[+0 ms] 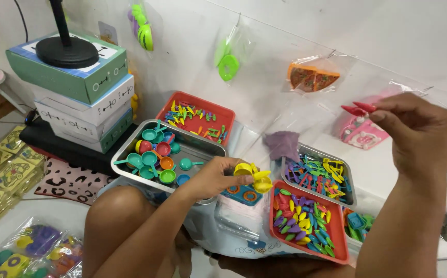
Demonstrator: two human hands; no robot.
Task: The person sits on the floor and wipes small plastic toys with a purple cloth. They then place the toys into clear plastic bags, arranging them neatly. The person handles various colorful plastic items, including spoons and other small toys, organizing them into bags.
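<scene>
Left hand (218,177) pinches yellow toy pans (254,175) above the metal tray of pots (125,154), right hand (419,134) nips red toy pieces (358,108); trays remain full, sorting looks barely dented.

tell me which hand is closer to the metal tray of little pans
Left. The left hand holds yellow toy pieces right beside the metal tray; the right hand is raised far off, pinching red pieces.

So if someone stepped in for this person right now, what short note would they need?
Left hand: pinching small yellow toy pans over the steel tray of toy pans.
Right hand: raised, pinching red toy pieces.
Nearby: red tray of leaf-shaped pieces, steel tray of toy utensils, far red tray.
Done: pieces picked up in both hands.
Left: nothing set down yet.
</scene>
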